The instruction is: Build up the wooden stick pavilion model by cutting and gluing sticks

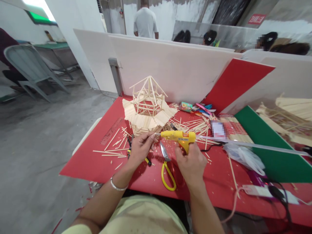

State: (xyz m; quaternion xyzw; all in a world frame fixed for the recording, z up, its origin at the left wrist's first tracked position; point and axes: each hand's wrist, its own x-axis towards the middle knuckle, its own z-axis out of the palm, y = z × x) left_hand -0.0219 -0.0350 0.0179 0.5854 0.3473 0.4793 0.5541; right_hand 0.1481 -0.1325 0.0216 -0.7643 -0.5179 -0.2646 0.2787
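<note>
My right hand (193,163) is wrapped around the grip of a yellow hot glue gun (179,135), whose nozzle points left. A long clear glue stick (255,145) runs out of its back end. At the nozzle tip, my left hand (141,148) is closed in a pinch; what its fingers hold is too small and hidden to make out. Just beyond both hands stands a model built of thin wooden sticks (145,122), with an open pointed frame above a skirt of sticks laid side by side. Scissors with yellow handles (168,174) lie between my wrists, near black-and-yellow pliers (148,161) partly behind my left hand.
Loose sticks (192,127) litter the red tabletop (90,165), and a red ruler (110,131) lies at left. To the right are a plastic bag (243,157), a green board (273,156) and a power strip (258,191) with cords. A white partition (165,65) rises behind; people are beyond it.
</note>
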